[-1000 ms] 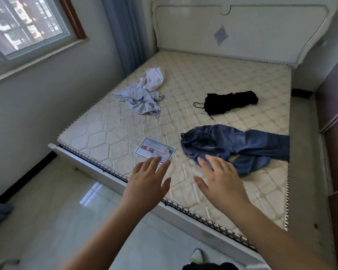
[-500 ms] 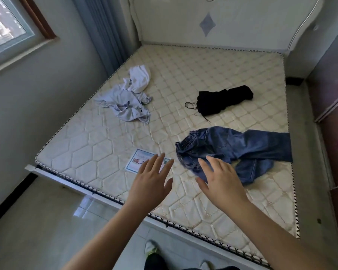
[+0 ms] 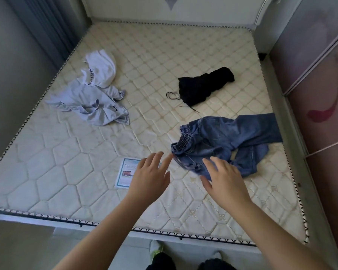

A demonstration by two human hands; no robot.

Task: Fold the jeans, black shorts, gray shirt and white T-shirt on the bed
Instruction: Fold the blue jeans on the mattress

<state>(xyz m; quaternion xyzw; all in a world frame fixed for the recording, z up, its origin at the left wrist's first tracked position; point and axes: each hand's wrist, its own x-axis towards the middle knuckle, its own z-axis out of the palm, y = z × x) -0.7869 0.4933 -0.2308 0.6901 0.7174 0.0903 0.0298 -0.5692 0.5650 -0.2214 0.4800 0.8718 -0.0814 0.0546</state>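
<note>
Head view looks down on a bare quilted bed (image 3: pixel 164 61). Both hands reach out over its near part with fingers spread and relaxed, holding nothing. The left hand (image 3: pixel 150 177) hovers over a small printed card (image 3: pixel 125 172) lying on the mattress; the right hand (image 3: pixel 225 183) is above the near edge of the jeans (image 3: pixel 228 141), whose elastic waistband faces left and whose legs run off to the right, crumpled. Whether the fingertips touch the denim cannot be told. Farther away, around the middle of the bed, lie the black shorts (image 3: pixel 205 85), bunched up, with a drawstring trailing on their left. At far left the white T-shirt (image 3: pixel 100 69) lies rumpled, touching the gray shirt (image 3: pixel 90 104) just nearer, which is also unfolded.
</note>
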